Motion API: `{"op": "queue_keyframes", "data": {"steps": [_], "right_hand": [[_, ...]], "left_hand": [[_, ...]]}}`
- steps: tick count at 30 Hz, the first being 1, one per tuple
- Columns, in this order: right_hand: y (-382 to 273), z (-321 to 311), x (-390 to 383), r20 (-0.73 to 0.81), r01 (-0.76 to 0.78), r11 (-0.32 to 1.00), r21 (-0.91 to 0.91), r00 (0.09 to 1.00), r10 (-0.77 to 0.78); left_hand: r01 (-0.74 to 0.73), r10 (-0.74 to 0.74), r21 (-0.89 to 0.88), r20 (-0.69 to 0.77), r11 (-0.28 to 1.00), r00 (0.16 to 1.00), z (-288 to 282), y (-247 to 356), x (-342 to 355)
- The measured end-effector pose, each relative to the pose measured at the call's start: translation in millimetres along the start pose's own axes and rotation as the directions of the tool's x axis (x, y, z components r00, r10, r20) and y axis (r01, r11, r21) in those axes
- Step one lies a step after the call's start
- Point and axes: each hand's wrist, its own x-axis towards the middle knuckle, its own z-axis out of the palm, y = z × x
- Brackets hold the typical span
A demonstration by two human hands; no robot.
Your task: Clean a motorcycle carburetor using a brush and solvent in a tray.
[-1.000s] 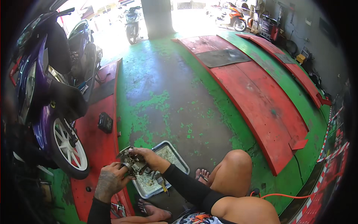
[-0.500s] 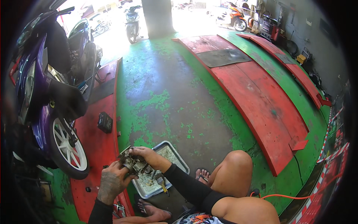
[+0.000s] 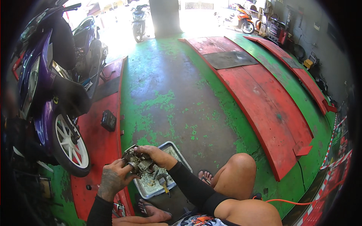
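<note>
Metal machine part (image 3: 144,165) held between your left hand (image 3: 115,176) and right hand (image 3: 157,155), at the left side of a tray (image 3: 172,152).
Your left grip pinches its near-left side between thumb and fingers; your right grip clasps its far edge. A yellow-handled brush (image 3: 163,183) lies across the tray's near rim.

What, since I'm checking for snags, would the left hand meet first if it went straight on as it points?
The left hand would meet the metal part it holds; beyond that, probably the right hand, though depth is unclear.
</note>
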Motion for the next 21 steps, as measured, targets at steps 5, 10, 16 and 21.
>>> {"op": "queue_keyframes", "data": {"steps": [5,10,16,21], "right_hand": [[-10.5,4.1,-4.9,-0.017,0.182,0.980,0.080,0.983,-0.181],[1.6,3.7,4.3,-0.025,0.134,0.990,-0.051,0.990,-0.136],[5.6,13.7,8.1,-0.065,0.348,0.927,0.137,0.937,-0.342],[19.8,17.9,8.6,-0.084,0.216,0.976,0.035,0.973,-0.213]], "left_hand": [[-0.021,-0.041,-0.218,-0.279,0.976,0.959,5.9,-3.2,-1.0],[0.097,-0.124,-0.347,-0.056,0.933,0.991,13.6,1.7,0.4],[0.037,-0.183,-0.791,-0.095,0.611,0.979,22.3,-11.1,4.6],[0.216,-0.200,-0.897,0.147,0.385,0.969,46.3,-20.7,-9.4]]}}
